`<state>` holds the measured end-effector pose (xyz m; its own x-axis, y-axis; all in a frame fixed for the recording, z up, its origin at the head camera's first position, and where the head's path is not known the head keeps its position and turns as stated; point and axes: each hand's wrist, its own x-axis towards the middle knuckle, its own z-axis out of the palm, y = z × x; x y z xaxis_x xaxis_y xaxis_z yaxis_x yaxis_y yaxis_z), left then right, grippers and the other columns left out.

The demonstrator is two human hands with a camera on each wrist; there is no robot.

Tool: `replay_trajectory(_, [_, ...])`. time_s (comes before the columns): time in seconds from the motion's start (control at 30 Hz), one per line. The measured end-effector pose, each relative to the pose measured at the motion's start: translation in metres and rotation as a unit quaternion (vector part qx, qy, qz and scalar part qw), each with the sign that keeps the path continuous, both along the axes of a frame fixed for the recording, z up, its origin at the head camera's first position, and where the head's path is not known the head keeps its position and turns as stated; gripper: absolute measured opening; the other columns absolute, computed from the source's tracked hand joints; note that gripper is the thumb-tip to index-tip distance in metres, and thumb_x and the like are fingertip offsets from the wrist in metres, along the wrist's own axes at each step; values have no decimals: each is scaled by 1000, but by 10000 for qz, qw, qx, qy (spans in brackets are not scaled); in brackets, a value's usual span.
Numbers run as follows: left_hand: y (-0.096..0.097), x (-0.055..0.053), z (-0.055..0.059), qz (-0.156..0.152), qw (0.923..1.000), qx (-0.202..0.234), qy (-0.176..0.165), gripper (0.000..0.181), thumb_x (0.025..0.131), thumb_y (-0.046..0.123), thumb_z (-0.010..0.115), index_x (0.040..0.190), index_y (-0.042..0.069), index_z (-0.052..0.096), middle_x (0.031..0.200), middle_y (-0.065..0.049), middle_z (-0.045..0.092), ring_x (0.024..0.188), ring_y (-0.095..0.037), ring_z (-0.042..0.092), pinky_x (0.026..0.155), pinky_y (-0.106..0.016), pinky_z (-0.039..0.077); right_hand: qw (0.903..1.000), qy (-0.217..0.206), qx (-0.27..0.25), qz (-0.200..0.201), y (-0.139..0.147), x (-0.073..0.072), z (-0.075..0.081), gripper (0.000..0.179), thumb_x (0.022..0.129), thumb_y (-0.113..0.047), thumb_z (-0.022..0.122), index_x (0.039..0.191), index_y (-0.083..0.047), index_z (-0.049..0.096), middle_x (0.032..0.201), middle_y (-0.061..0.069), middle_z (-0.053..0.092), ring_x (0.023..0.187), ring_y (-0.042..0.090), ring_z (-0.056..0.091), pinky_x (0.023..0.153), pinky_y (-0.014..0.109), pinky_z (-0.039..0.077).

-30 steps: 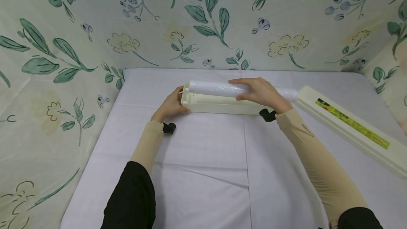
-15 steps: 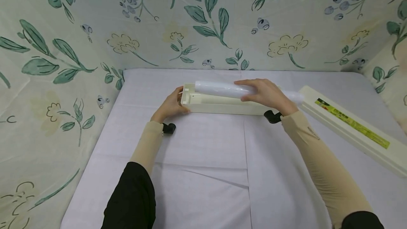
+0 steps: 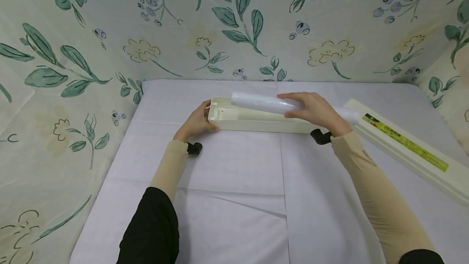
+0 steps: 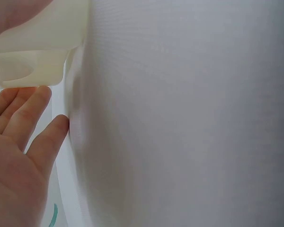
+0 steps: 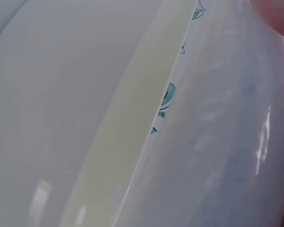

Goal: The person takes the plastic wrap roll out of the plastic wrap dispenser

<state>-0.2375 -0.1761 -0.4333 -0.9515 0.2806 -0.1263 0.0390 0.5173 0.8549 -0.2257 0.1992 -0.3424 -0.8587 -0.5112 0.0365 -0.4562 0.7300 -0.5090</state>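
A long cream plastic box [image 3: 253, 125] with no cover on it lies across the far part of the table. My left hand [image 3: 196, 123] grips its left end, thumb at the front and fingers round the far side; the left wrist view shows fingertips [image 4: 43, 94] against the box's edge [image 4: 52, 38]. Over the box, my right hand [image 3: 316, 112] holds a roll of clear plastic wrap [image 3: 256, 102] from above, slightly askew to the box. The roll [image 5: 217, 142] fills the right of the right wrist view, beside the box wall [image 5: 128, 109].
A long cream lid [image 3: 384, 141] with a yellow-green label [image 3: 406, 141] lies slantwise at the right, close to the roll's right end. White cloth [image 3: 234, 174] covers the table. Leaf-patterned fabric [image 3: 183, 23] hangs behind and at the sides.
My right hand has carried the plastic wrap roll to the right, and more of the box's inside shows at its left end. My left hand and the box stay where they were.
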Motion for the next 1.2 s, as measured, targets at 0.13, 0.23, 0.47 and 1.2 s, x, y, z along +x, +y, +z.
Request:
replay_trajectory(0.13, [0, 0, -2, 6, 10000, 42, -26, 105, 68, 2, 83, 151, 9, 19, 152, -11, 31, 138, -24, 31, 114, -45, 17, 9999, -58, 38, -85, 4, 2, -1, 58, 85, -30, 73, 138, -21, 53, 139, 12, 50, 127, 35, 43, 103, 55, 32])
replay_trajectory(0.23, [0, 0, -2, 24, 10000, 80, -49, 104, 68, 2, 82, 151, 10, 20, 152, -10, 31, 138, -24, 31, 113, -44, 18, 9998, -107, 29, -157, 9, 4, -2, 58, 85, -28, 73, 139, -20, 53, 139, 13, 50, 126, 35, 44, 101, 56, 33])
replay_trajectory(0.47, [0, 1, -1, 32, 10000, 47, -65, 104, 68, 3, 82, 151, 9, 19, 153, -10, 31, 138, -24, 31, 113, -46, 19, 9994, -112, 1, -321, 21, 7, -2, 58, 84, -27, 74, 138, -19, 54, 139, 15, 50, 123, 35, 46, 99, 56, 35])
replay_trajectory(1.2, [0, 2, 4, -7, 9999, 96, -34, 104, 69, 3, 82, 151, 8, 19, 153, -12, 30, 138, -25, 30, 113, -46, 18, 9956, -314, -59, -884, 53, 22, 1, 60, 85, -34, 72, 139, -17, 52, 141, 19, 45, 125, 39, 42, 98, 61, 33])
